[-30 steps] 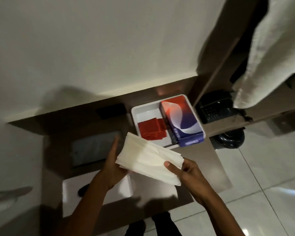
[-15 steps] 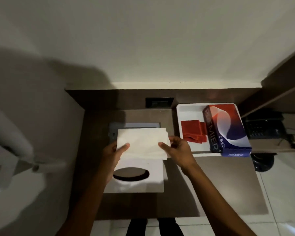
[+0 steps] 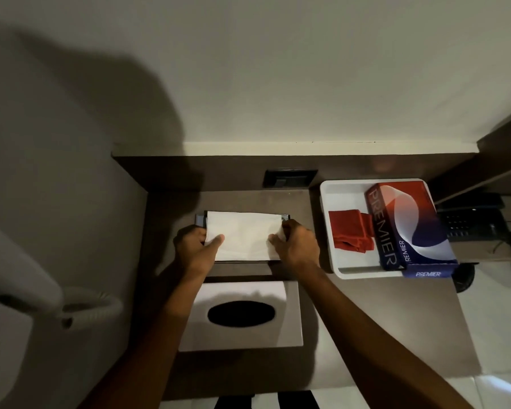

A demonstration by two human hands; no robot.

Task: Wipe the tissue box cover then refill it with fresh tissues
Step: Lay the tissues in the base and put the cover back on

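Note:
A stack of white tissues [image 3: 244, 236] lies on a dark flat base [image 3: 200, 222] in the middle of the brown counter. My left hand [image 3: 194, 250] grips the stack's left end and my right hand [image 3: 295, 246] grips its right end, thumbs on top. Nearer to me sits the white tissue box cover [image 3: 242, 338] with a dark oval slot [image 3: 241, 313], apart from the stack. A red and blue Premier tissue box [image 3: 410, 228] and a folded red cloth [image 3: 350, 234] rest in a white tray [image 3: 334, 190] at the right.
A black wall socket [image 3: 289, 178] is set in the counter's back panel. A black telephone [image 3: 469, 224] sits on a lower shelf at the far right. A white wall-mounted hair dryer with a coiled hose [image 3: 80, 305] hangs at the left. The tiled floor lies below.
My hands have moved the tissue stack away from me and lowered it onto the dark base behind the cover. The view has swung left and steadied.

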